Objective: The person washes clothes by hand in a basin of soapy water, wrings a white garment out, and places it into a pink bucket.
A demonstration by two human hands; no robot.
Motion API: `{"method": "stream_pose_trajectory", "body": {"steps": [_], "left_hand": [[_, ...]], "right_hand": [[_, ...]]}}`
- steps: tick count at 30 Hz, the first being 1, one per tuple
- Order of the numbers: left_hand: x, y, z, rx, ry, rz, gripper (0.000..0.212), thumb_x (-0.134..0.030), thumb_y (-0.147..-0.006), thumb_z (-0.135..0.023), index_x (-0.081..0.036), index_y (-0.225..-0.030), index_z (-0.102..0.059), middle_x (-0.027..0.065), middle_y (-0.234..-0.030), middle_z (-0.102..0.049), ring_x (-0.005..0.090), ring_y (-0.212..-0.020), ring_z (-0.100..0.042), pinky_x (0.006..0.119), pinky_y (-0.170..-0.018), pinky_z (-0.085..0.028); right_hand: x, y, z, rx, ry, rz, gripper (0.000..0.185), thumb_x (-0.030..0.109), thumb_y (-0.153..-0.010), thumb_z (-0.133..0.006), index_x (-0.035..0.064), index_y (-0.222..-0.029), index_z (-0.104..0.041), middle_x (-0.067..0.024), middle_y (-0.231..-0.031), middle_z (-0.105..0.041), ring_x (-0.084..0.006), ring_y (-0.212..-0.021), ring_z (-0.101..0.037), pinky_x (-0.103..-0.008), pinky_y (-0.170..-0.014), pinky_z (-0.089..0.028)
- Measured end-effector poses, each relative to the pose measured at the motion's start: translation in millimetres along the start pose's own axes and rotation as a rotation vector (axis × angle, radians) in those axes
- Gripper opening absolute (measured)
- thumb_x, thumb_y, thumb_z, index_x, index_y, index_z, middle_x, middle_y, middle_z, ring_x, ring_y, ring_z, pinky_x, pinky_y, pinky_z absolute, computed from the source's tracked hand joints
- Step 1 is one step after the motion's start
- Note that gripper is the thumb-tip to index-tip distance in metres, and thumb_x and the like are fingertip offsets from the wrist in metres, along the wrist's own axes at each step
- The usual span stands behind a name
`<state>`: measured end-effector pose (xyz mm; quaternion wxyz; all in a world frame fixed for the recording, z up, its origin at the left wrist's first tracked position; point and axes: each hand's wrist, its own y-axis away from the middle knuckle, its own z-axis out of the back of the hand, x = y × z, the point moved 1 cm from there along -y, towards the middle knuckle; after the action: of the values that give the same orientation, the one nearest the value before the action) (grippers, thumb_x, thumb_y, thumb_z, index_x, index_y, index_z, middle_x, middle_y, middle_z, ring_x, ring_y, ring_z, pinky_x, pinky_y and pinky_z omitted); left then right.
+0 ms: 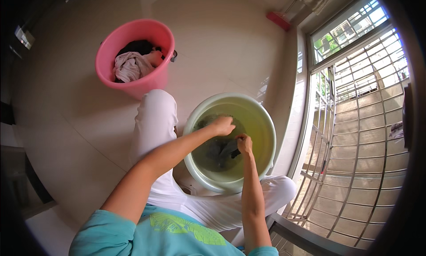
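Observation:
A pale green plastic tub (271,122) of water stands between my knees, with dark wet cloth (219,152) lying in the water. My right hand (245,143) is closed on a raised part of this cloth near the tub's middle. Over the water, just up and left of it, is my left hand (224,125), its fingers bent downward. Whether those fingers grip anything is hidden by the hand itself. Small bubbles float around the left hand, and much of the cloth is blurred under the water.
A pink bucket (154,86) holding light and dark clothes (133,66) stands on the tiled floor (206,49), beyond my left knee. At right is a barred window (359,122) beside the wall. A red broom head (279,20) rests near the far corner.

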<state>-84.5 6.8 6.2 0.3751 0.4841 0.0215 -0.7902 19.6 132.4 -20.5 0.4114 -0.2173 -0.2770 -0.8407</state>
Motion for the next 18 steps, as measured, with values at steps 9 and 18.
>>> {"method": "stream_pose_trajectory", "body": {"steps": [9, 18], "left_hand": [[-4.7, 16.1, -73.9, 0.428, 1.616, 0.565, 0.064, -0.059, -0.072, -0.034, -0.006, -0.108, -0.039, 0.0154, -0.104, -0.046, 0.0298, -0.098, -0.042, 0.047, -0.079, -0.034], [27.6, 13.0, -99.9, 0.417, 2.016, 0.000, 0.040, -0.045, -0.076, -0.039, -0.007, -0.083, -0.049, 0.0085, -0.083, -0.053, 0.0199, -0.078, -0.051, 0.033, -0.071, -0.041]], "right_hand": [[67.2, 55.6, 48.9, -0.057, -0.521, 0.259, 0.020, 0.004, -0.064, -0.040, 0.0002, -0.078, -0.054, -0.0051, -0.064, -0.052, -0.0117, -0.057, -0.046, -0.0229, -0.053, -0.038], [87.6, 76.6, -4.2, -0.298, 0.028, 0.497, 0.022, 0.025, -0.074, -0.051, 0.0039, -0.074, -0.050, -0.0137, -0.066, -0.051, -0.0310, -0.061, -0.051, -0.0379, -0.053, -0.040]]}}
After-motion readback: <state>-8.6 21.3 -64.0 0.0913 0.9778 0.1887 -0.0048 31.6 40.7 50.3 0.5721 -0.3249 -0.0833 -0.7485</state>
